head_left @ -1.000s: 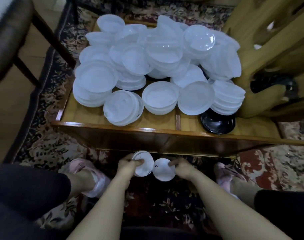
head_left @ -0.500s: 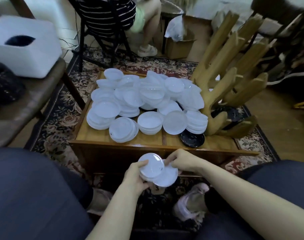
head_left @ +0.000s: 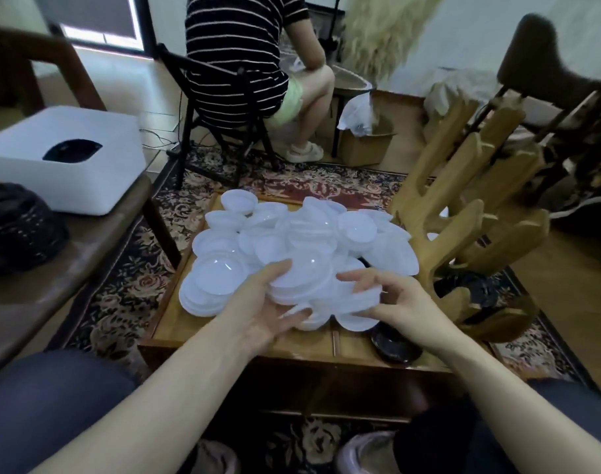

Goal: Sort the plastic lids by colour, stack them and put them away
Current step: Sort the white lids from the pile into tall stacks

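Both hands, left point(head_left: 258, 316) and right point(head_left: 399, 299), cup a lid stack point(head_left: 302, 285), fingers loosely curled; a tilt could spill it.

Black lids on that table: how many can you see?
1 for certain: a black lid at the table's front right, beside the white lids. Something dark behind the wooden rack may be more.

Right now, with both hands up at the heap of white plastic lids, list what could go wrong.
1. The heap of white round plastic lids is loose and tilted; a nudge could slide lids off the low wooden table.
2. The left hand and right hand hold a small stack of lids only by its edges, so it may fan apart.
3. The black round lid lies near the table's front edge, beside the right wrist, and could be knocked off.
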A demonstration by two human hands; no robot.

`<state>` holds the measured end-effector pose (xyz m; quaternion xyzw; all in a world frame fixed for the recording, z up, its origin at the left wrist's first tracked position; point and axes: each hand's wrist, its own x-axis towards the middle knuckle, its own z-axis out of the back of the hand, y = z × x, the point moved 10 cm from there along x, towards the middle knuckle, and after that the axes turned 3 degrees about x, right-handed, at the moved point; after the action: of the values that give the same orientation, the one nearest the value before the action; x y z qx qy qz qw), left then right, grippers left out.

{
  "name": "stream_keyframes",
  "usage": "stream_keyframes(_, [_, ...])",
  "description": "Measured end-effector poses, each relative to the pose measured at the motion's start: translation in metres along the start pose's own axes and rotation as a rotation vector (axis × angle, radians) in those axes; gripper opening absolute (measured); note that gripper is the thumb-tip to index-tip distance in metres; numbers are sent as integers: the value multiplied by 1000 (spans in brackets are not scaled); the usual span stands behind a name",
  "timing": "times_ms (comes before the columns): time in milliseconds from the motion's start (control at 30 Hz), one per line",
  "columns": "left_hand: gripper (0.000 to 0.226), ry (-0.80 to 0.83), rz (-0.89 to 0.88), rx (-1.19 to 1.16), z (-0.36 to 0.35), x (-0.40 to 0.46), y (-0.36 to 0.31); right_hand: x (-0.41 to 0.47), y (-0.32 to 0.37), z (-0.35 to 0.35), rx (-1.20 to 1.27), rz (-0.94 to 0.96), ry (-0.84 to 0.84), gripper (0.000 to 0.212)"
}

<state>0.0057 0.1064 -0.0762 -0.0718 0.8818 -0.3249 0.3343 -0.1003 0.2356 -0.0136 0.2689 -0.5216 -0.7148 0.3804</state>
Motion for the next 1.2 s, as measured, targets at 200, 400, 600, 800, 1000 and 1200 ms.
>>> stream_keyframes(200, [23, 76, -140, 30, -3, 27, -54, 14, -31, 24, 397, -203, -236, 23])
stream_keyframes(400, [46, 123, -182, 47, -4, 34, -48, 24, -29, 10, 543, -180, -189, 33])
stream_keyframes(600, [53, 191, -145, 8, -5, 38, -45, 24, -32, 10, 690, -201, -200, 34])
stream_keyframes(800, [53, 164, -142, 132, -1, 42, -42, 20, -30, 13, 751, -233, -269, 30])
stream_keyframes(1000, [42, 208, -152, 476, -11, 39, -25, 18, -23, -18, 808, -308, -95, 46])
stream_keyframes(1200, [61, 327, -140, 253, -23, 37, -20, 18, -25, -19, 968, -321, -195, 36])
